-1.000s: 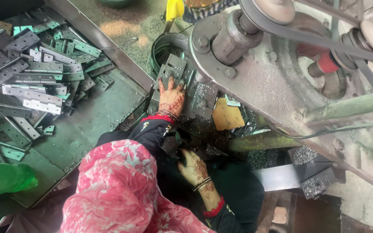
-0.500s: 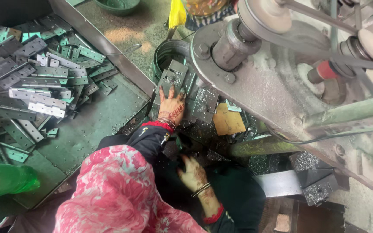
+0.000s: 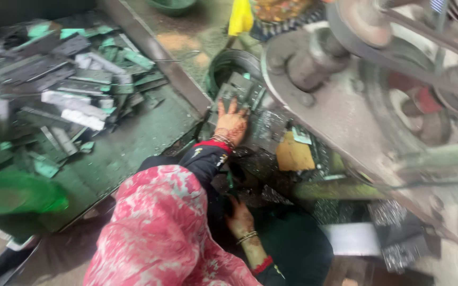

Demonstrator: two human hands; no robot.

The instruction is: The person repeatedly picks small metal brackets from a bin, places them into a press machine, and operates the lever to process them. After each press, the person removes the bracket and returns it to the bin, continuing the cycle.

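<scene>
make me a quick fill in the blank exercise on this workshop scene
1. The left hand lies flat on a stack of grey ____ plates.
2. The loose pile of flat metal strips lies in a tray on the ____ side of the picture.
3. The right hand wears ____ at the wrist.

Missing words: metal; left; bangles

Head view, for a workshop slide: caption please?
Left hand rests on flat metal plates beside belt-driven machine; right hand reaches below.

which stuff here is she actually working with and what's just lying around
In use:
left hand flat on the stack of metal plates
right hand low by the dark scrap

Lying about:
pile of metal strips on the green tray
green bowl
yellow card
</scene>
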